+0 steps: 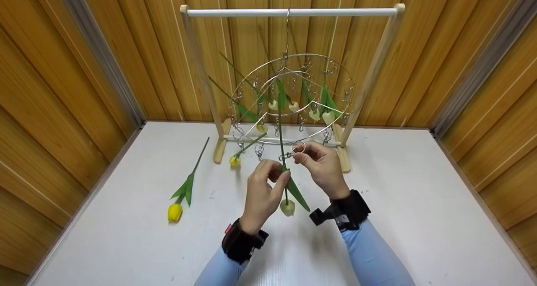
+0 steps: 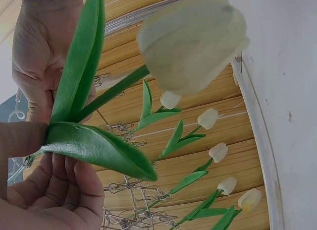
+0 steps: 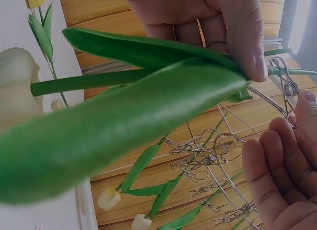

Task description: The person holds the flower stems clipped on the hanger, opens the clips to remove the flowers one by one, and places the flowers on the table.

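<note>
A white artificial tulip hangs head down with its stem upright, and its long green leaves fill much of the right wrist view. Between thumb and fingertips, my left hand pinches the stem just above the leaves. My right hand pinches a metal wire clip at the front of the round hanger. That clip lies across the stem, close above the left fingertips. Behind the hands is the double-ring wire hanger, with several clips and tulips hanging from it.
A wooden stand with a white top rail carries the hanger. A loose yellow tulip lies on the white table to the left. More white tulips and a yellow one hang head down. Wood-look panels enclose the table.
</note>
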A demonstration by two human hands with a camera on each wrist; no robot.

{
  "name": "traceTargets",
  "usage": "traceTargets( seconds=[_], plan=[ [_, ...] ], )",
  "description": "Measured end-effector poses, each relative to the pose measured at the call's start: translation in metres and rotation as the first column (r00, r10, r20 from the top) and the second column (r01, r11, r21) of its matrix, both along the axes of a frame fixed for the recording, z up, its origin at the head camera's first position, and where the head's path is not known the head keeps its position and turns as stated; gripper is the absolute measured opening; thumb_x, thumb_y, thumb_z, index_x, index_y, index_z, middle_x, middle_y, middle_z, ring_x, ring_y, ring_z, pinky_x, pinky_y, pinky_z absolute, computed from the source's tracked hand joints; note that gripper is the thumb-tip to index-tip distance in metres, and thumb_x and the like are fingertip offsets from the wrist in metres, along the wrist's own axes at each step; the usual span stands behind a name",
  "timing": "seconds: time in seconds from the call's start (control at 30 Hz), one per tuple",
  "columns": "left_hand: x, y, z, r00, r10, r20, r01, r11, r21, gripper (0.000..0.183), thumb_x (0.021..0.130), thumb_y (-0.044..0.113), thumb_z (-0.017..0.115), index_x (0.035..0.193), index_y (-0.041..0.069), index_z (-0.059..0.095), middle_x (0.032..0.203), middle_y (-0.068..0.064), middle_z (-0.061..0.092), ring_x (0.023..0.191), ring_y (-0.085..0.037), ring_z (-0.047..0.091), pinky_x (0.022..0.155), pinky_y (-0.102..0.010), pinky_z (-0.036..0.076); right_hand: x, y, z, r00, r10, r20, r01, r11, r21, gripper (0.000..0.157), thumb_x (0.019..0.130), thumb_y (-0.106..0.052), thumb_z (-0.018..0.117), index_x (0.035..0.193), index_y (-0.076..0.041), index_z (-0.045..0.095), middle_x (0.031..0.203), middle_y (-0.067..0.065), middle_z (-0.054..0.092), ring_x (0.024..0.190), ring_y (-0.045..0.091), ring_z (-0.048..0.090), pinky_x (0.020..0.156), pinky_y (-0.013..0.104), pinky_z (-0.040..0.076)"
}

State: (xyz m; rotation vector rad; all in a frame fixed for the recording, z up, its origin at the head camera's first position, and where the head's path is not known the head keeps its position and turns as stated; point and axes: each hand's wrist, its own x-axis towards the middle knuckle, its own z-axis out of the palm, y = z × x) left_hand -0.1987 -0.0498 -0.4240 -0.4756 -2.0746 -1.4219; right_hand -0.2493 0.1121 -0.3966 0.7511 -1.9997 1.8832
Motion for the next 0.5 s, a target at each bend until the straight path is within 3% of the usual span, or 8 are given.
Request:
traceTargets(
  seconds=[0.2, 0.5],
  plan=[
    [0.0, -0.0003, 0.0007, 1.0, 0.002, 0.002, -0.002, 1.0, -0.004, 0.007, 0.094, 0.007, 0.073, 0.092, 0.006, 0.067, 0.085, -0.003, 0.062, 0.074, -0.012, 0.057, 0.067, -0.026, 0.05, 0.0, 0.0006, 0.0013, 1.0, -0.007, 0.012, 0.007, 1.0, 0.005, 0.009, 0.089, 0.012, 0.07, 0.097, 0.015, 0.068, 0.086, -0.002, 0.07, 0.076, 0.008, 0.066, 0.073, 0.022, 0.056],
    [-0.0005, -0.0001, -0.0004, 1.0, 0.0, -0.022, 0.0, 1.0, 0.007, 0.007, 0.093, 0.006, 0.073, 0.092, 0.006, 0.067, 0.083, -0.002, 0.062, 0.074, -0.012, 0.056, 0.065, -0.039, 0.053, 0.0001, 0.0021, 0.0032, 1.0, 0.015, 0.002, -0.015, 1.0, -0.006, 0.01, 0.089, 0.011, 0.07, 0.097, 0.016, 0.067, 0.085, -0.006, 0.069, 0.076, 0.008, 0.065, 0.073, 0.022, 0.056]
  ],
)
